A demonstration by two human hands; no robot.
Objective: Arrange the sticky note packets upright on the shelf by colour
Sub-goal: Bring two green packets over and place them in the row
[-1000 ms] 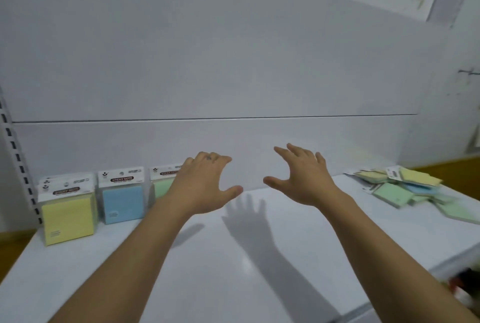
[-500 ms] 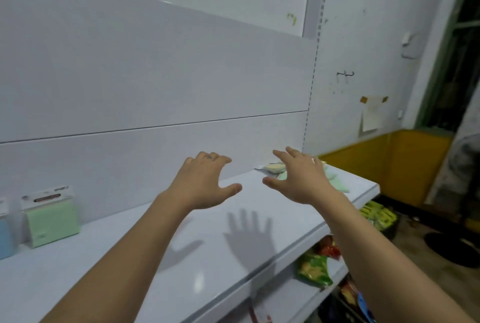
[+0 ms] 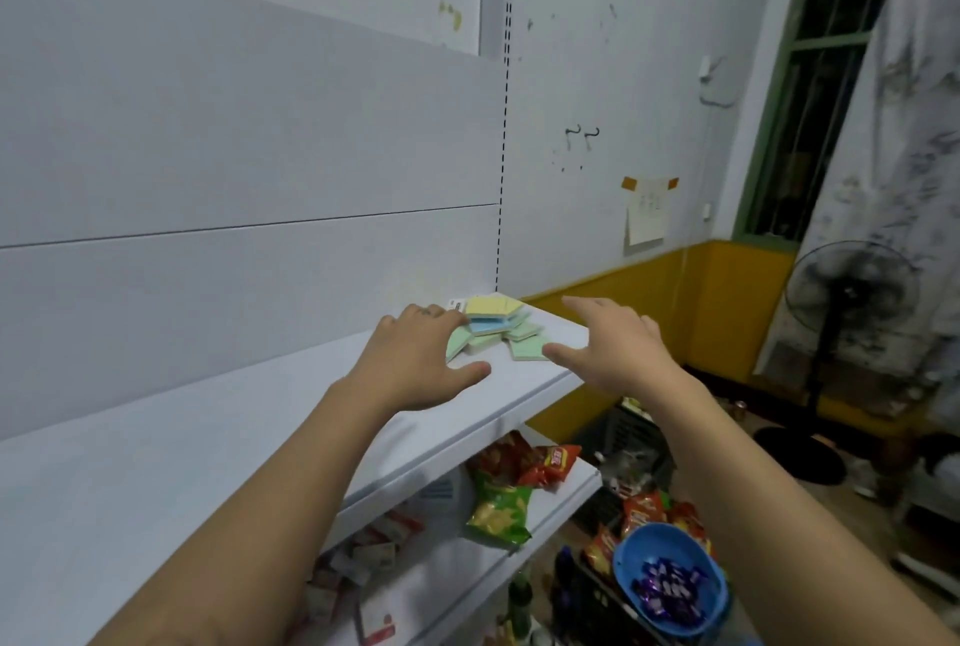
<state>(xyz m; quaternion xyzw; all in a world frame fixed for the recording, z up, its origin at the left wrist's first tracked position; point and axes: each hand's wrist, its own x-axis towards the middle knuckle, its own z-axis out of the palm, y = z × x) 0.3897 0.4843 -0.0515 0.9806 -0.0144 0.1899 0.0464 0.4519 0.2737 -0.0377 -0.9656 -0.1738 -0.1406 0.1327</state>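
Observation:
A loose pile of sticky note packets (image 3: pixel 493 326) lies flat at the far right end of the white shelf (image 3: pixel 156 463): a yellow one on top, blue under it, several green ones around. My left hand (image 3: pixel 415 365) hovers open, fingers spread, at the pile's left edge. Just right of the pile, my right hand (image 3: pixel 613 344) is open too, its thumb near a green packet (image 3: pixel 527 349). Neither hand holds anything. The upright packets at the shelf's left end are out of view.
Below the shelf, a lower shelf (image 3: pixel 550 505) carries snack bags (image 3: pixel 501 510) and small boxes. A blue bowl of wrapped sweets (image 3: pixel 670 588) sits lower right. A standing fan (image 3: pixel 847 302) and a window are at the far right.
The view has swung right along the shelf, so the upright packets left the frame and the flat pile came close. Both open hands now flank the pile.

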